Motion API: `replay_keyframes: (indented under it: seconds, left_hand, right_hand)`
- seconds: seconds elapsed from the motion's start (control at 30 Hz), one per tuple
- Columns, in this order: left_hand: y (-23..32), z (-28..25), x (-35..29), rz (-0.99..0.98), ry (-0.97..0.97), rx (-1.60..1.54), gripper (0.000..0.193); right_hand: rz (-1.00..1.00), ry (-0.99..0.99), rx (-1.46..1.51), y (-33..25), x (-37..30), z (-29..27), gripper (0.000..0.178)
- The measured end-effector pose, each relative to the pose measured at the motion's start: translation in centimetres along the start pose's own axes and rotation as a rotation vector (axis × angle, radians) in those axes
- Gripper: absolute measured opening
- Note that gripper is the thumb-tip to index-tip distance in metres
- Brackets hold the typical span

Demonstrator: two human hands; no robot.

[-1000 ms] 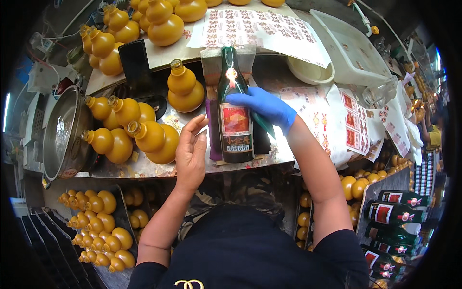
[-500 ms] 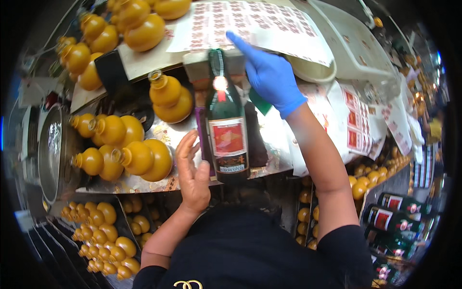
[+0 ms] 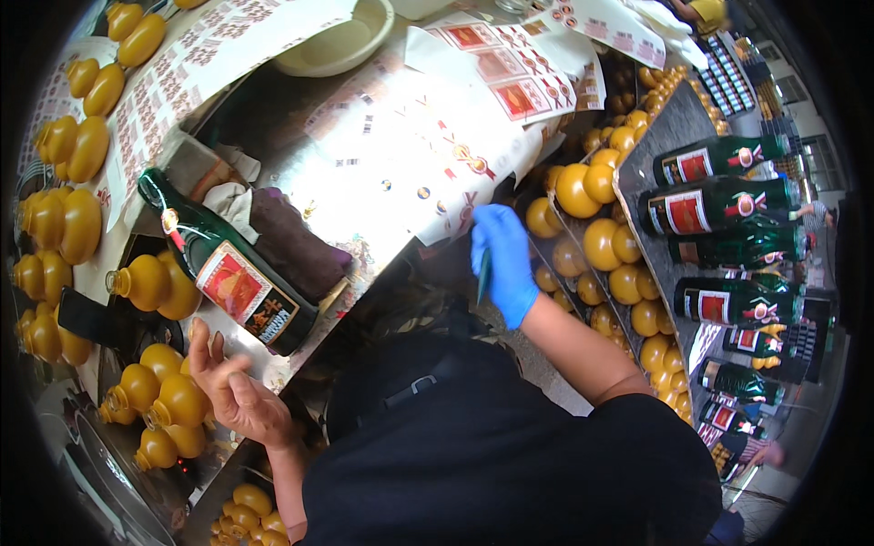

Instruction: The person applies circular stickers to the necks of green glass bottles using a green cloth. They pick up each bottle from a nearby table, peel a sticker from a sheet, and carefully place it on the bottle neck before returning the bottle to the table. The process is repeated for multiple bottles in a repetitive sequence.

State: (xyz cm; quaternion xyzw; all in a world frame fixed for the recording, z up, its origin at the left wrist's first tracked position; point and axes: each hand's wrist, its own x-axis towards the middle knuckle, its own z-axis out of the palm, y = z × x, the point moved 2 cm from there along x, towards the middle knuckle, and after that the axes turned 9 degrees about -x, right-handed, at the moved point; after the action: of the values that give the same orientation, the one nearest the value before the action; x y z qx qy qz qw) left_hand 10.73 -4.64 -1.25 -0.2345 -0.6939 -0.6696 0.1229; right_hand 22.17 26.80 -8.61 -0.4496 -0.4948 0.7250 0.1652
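A green glass bottle [image 3: 211, 238] with a red picture label lies on the metal table, label upward, alongside a dark purple cloth-like bundle [image 3: 296, 238]. My bare left hand [image 3: 241, 393] hovers just off the bottle's base, fingers apart and slightly curled, holding nothing. My right hand [image 3: 506, 264], in a blue glove, is well away from the bottle, past the table's front edge. Its fingers are closed round a thin, flat green piece [image 3: 484, 275]; most of that piece is hidden by the glove, so its kind is unclear.
Yellow gourd-shaped bottles [image 3: 150, 282] stand at the left. Sheets of printed labels [image 3: 519, 68] cover the table's far side, near a pale basin [image 3: 341, 41]. On the right, a dark board [image 3: 669, 218] bears several labelled green bottles, with more gourds below.
My view has swung right. My right hand has left the bottle's neck end and come toward me, off the table's front edge. The left hand stays near the bottle's base.
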Motion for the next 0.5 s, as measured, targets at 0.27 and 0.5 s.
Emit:
replay_keyframes:
  seconds: [0.27,0.5]
  left_hand:
    - [1.1,2.0,0.2,-0.11,0.134,-0.092,0.045]
    - [1.0,1.8,-0.2,-0.134,0.153,-0.086,0.043]
  right_hand:
    - [0.046,-0.162,-0.126,1.2,5.6,-3.4,0.033]
    - [0.002,-0.192,-0.137,0.7,6.9,-4.0,0.028]
